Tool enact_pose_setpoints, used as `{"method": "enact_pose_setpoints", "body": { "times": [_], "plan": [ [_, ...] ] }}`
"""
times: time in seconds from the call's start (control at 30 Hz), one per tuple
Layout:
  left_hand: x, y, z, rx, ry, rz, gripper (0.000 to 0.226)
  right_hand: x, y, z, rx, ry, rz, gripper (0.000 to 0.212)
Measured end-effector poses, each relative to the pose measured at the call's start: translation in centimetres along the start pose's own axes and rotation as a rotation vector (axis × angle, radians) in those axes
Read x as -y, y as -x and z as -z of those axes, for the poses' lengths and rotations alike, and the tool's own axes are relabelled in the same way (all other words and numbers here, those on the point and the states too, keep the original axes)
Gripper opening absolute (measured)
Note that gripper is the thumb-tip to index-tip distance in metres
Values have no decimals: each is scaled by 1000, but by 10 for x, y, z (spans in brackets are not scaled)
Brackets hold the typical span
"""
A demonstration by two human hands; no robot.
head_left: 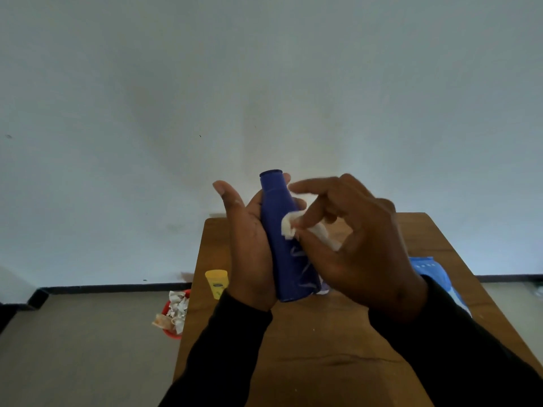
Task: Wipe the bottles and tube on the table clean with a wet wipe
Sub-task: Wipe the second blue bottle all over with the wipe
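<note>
Grip: my left hand (249, 248) clasps the dark blue plastic bottle (286, 245), raised above the brown wooden table (323, 348); my right hand (361, 248) pinches the crumpled white wet wipe (289, 226) against it.
Technique: I'd turn the bottle, wiping neck downward (steady pressure).
Lettering: white, unreadable.

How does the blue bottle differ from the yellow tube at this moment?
The blue bottle is held up off the table in the left hand; the yellow tube stands on the wooden table. The right hand presses a white wipe to the bottle; nothing touches the tube. The bottle looks bigger.
</note>
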State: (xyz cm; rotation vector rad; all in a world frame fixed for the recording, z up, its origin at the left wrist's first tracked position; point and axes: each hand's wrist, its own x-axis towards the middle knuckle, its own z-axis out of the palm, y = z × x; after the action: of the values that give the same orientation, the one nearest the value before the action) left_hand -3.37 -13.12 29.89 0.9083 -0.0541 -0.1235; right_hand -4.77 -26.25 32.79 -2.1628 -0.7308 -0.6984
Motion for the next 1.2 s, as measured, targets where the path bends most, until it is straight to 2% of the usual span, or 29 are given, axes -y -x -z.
{"method": "enact_pose_setpoints", "body": {
  "times": [0.1,0.17,0.27,0.43,0.57,0.6,0.73,0.9,1.0,1.07,1.2],
  "plan": [
    [-1,3,0,0,6,9,102,9,10,-1,135,-69,94,30],
    [1,4,-3,13,-2,7,103,10,7,-5,65,-45,58,29],
    [2,6,-4,-20,0,-12,97,3,1,-2,-58,29,-27,41],
    [2,5,-1,-44,16,2,98,17,19,3,179,-45,77,40],
    [2,9,-5,-33,21,-11,99,8,9,1,-54,34,-18,37],
    [2,9,-5,-42,28,-15,99,5,9,4,-50,40,-25,39],
    [3,8,-2,-93,37,-26,95,13,23,8,173,-46,57,42],
    [2,9,-6,-76,30,-17,97,8,12,4,-43,35,-50,35],
    [2,9,-2,-81,45,-16,96,8,21,11,78,-39,24,27],
    [2,9,-2,-61,64,-7,98,13,23,10,147,-87,53,32],
    [3,10,-4,-44,46,-7,98,4,11,7,-12,15,-14,35]
  ]
}}
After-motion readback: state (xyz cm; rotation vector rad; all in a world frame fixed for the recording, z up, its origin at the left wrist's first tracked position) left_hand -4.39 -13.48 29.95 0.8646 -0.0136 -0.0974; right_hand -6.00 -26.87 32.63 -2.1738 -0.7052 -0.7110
